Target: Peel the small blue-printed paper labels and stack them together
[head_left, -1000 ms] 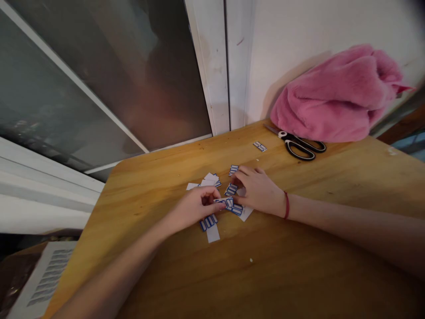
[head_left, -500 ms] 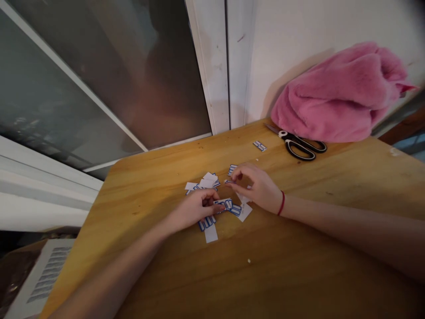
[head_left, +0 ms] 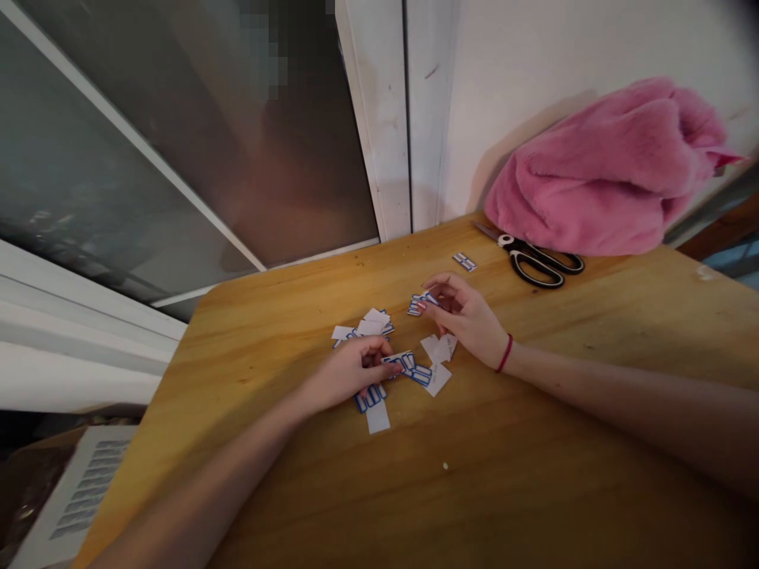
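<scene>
Small paper cards with blue-bordered boxes lie about my hands on the wooden table (head_left: 510, 442). My left hand (head_left: 349, 370) pinches a few of these paper cards (head_left: 401, 363) between thumb and fingers. Beyond it, my right hand (head_left: 468, 316), with a red band at the wrist, holds one paper card (head_left: 428, 299) by thumb and fingertips, over or against another card on the table. A loose pile of cards (head_left: 372, 322) sits behind my left hand, some with the white side up. Several white-backed cards (head_left: 439, 378) lie between the hands, and a blank one (head_left: 378, 416) is below my left.
Black-handled scissors (head_left: 537, 265) rest at the back right, in front of a pink plush cloth bundle (head_left: 593, 174). A single card (head_left: 464, 261) lies left of them. Glass panels (head_left: 178, 142) and a white wall (head_left: 534, 63) border the table's back.
My right hand has moved away from me and slightly right, bringing its card to the card at the back. White-backed cards beneath it are more exposed. The left hand stays nearly still.
</scene>
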A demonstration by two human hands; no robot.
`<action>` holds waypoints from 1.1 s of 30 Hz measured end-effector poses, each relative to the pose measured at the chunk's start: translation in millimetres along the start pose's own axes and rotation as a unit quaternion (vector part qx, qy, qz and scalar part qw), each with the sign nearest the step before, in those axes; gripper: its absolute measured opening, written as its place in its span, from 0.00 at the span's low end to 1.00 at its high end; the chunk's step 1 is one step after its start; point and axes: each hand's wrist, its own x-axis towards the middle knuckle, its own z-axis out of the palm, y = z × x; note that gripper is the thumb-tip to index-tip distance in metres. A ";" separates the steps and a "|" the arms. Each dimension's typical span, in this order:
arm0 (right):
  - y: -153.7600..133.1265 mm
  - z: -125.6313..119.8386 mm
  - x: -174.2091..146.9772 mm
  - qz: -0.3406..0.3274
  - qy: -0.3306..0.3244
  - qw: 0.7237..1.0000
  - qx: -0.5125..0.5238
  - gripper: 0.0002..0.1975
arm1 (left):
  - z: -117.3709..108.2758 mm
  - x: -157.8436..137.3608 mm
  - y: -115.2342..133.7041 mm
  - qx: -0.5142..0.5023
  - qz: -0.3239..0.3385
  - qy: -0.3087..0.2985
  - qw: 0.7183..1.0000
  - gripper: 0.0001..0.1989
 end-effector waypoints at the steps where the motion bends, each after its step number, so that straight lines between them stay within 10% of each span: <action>1: 0.3 -0.7 0.2 0.002 -0.005 1.000 -0.006 0.15 | 0.2 0.1 -0.1 -0.003 0.002 0.001 1.000 0.11; 26: 0.2 7.4 -9.4 0.052 -0.043 0.998 -0.009 0.19 | 1.6 0.2 3.6 -0.004 -0.008 0.022 1.000 0.08; 33: 0.8 6.6 -10.8 -0.030 -0.038 0.997 -0.064 0.13 | 0.9 -1.6 3.6 -0.014 -0.007 0.025 1.000 0.09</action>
